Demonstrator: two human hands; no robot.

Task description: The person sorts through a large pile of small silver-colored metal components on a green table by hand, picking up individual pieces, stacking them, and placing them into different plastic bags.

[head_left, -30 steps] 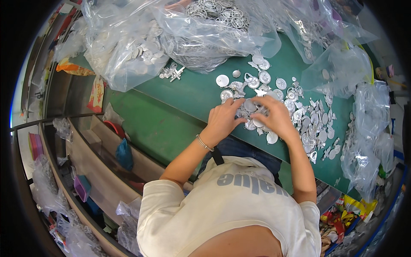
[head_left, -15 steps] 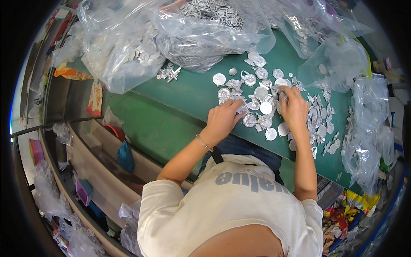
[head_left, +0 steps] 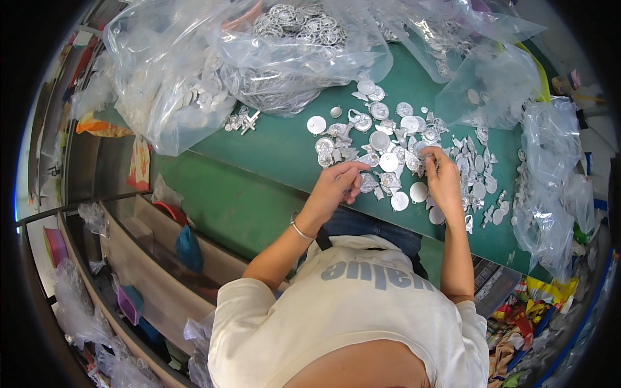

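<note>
Head view, looking straight down over a person seated at a green table (head_left: 272,145), white shirt filling the lower frame.

Step in hand, as I judge it: sorting or picking through a spread of small silver-coloured metal pieces (head_left: 394,152), round discs and medallion-like shapes mixed with ragged offcuts. They are lying loose on the table at about 12 to 1 o'clock from the person's chest, right under both hands.

Left hand (head_left: 336,187): fingers curling inward over the near edge of the spread, fingertips pinching at what looks like one small piece; the piece itself is too small to make out, so whether the grasp is closed on it I cannot tell. A thin bracelet (head_left: 301,231) is sitting on that wrist.

Right hand (head_left: 443,178): fingers bending down into the pieces at 1 o'clock, tips touching them; again I cannot tell if anything is actually gripped.

Next move, by my reading, is calling for a fine fingertip pinch to separate one disc from its overlapping neighbours without scattering the rest.

Surface and surroundings: clear plastic bags (head_left: 194,84) stuffed with more metal pieces are crowding the far side from 10 to 12 o'clock; further crumpled bags (head_left: 550,181) are bunching at 2 to 3 o'clock. A lower green shelf is running along at 9 o'clock, with wooden compartments (head_left: 149,258) beyond at 8 o'clock holding oddments, a blue object among them. Colourful clutter is showing at 4 o'clock.
</note>
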